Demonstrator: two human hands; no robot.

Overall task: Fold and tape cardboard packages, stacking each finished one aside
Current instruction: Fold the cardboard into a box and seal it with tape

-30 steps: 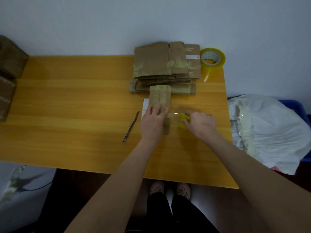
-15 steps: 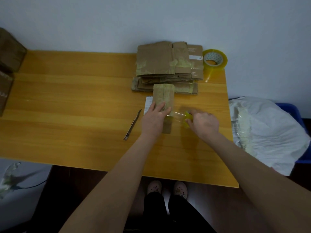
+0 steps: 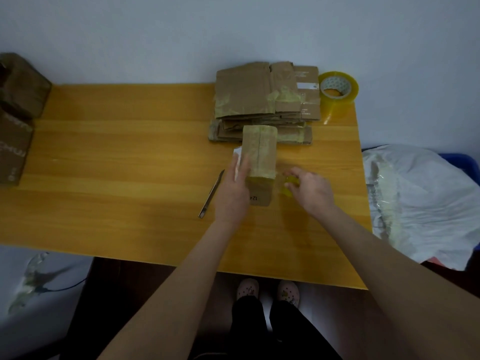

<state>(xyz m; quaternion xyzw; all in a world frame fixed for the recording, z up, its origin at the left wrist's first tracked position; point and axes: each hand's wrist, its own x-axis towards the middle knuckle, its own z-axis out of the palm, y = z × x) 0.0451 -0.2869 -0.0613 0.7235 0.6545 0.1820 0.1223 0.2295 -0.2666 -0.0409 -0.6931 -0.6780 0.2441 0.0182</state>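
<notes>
A small brown cardboard package [image 3: 259, 154] stands on the wooden table [image 3: 117, 165], with yellowish tape along its top seam and over its near edge. My left hand [image 3: 232, 193] presses flat against the package's left side, fingers straight. My right hand [image 3: 313, 192] is just right of the package and grips a small yellow tape roll [image 3: 289, 187]. A clear strip of tape runs from the roll to the package's near top edge. A pile of flattened cardboard [image 3: 249, 97] lies behind the package.
A larger yellow tape roll [image 3: 339, 87] sits at the table's back right corner. A metal cutter [image 3: 211, 194] lies left of my left hand. Brown boxes [image 3: 18, 100] sit at the table's left end. A white plastic bag [image 3: 420, 198] over a blue bin [image 3: 465, 162] is off the right edge.
My left hand slid from the package's top down to its left side. My right hand drew the small tape roll a little further right of the package.
</notes>
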